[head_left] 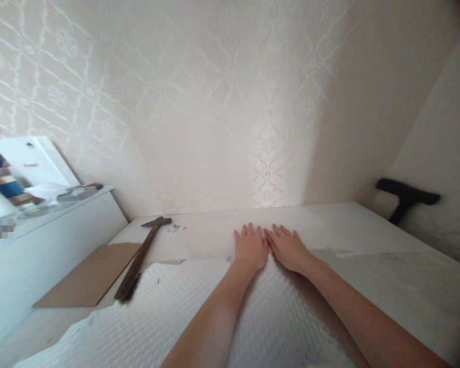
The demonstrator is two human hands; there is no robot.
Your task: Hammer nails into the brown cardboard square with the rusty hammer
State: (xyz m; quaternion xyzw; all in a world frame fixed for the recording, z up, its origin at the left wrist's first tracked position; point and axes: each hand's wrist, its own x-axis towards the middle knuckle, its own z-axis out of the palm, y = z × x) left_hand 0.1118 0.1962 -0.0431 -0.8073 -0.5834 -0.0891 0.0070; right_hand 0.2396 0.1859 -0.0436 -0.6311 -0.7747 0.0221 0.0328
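My left hand [250, 249] lies flat with its fingers spread, pointing toward the wall. Close beside it, my right hand [289, 248] is also laid flat, and the thumbs nearly meet. Both rest at the far edge of a white quilted-textured sheet [184, 296], with the fingertips on the smooth white surface [210, 230] beyond it. Neither hand grips anything. To the left lies a hammer [143, 253] with a dark metal head and a worn wooden handle. Several small metal bits [175, 228] are scattered beside the hammer's head.
A flat brown cardboard piece [94, 273] lies left of the hammer. Farther left, a white cabinet [69, 230] carries a white box [34, 158] and assorted items. Patterned wallpaper [214, 102] rises behind. At right stands a black T-shaped handle [406, 194].
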